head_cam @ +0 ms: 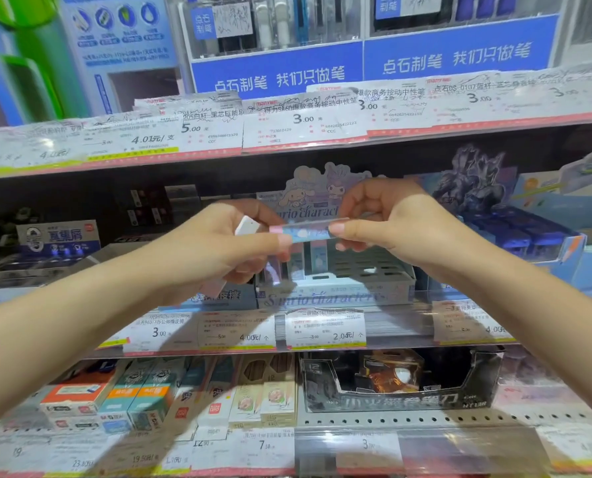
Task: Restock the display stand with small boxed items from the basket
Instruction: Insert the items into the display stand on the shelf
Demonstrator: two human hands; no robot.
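getting one little box ready for the stand

my left hand (218, 246) and right hand (387, 222) pinch the two ends of a small blue box (308, 231), flat, just above the display stand (336, 288); my left also grips more boxes (246, 225); i should turn it upright, line it over an empty slot, slide it in slow; i can't see the basket

A single head-worn wide-angle view looks forward and slightly down at a shop shelving unit, close enough that both forearms reach in from the bottom corners. The pale cartoon-printed cardboard display stand (336, 288) sits at centre on the middle shelf. The blue pen display panels (367, 63) above and the lower shelf bend toward the frame edges.
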